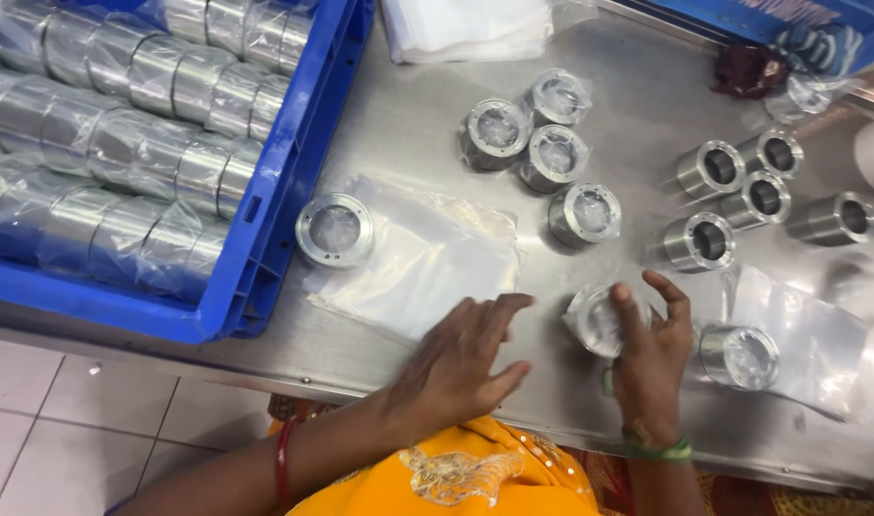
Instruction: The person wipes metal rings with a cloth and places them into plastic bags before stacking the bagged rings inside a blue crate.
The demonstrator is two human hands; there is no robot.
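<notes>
Bagged round silver metal ring (597, 320) sits near the front edge of the steel surface (408, 124), my right hand (650, 358) pinching it, fingers (628, 311) curled over its clear wrap. My left hand (459, 361) lies flat, fingers spread, on a stack of clear plastic bags (418, 258). Unwrapped flanged ring (335, 229) rests on the stack's far left corner. Blue plastic crate (293, 172) of wrapped cylinders sits at the left edge. Bare metal sleeves (743, 186) stand toward the right edge.
</notes>
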